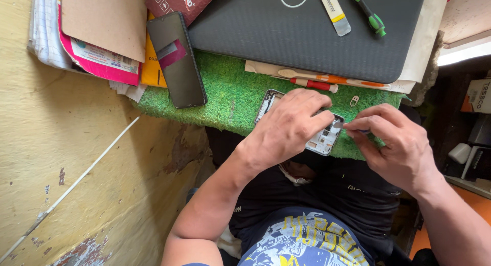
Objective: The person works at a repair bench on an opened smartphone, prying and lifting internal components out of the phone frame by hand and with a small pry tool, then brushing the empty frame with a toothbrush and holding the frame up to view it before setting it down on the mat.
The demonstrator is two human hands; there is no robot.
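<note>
An opened phone body [323, 140] with bare circuit parts lies on a green fuzzy mat [225, 89] at the near edge. My left hand [291, 125] lies over the phone and presses it down, covering most of it. My right hand [396, 143] pinches a thin tool [351, 125] whose tip touches the phone's upper right corner. Most of the tool is hidden by my fingers.
A dark closed laptop [307, 36] lies behind the mat, with a green-handled screwdriver [369, 13] and a flat pry tool [335, 11] on it. A separate phone screen [176, 59] lies at the left, by papers and envelopes [102, 31]. A red-tipped tool [314, 84] rests by the laptop's edge. Yellow wall at left.
</note>
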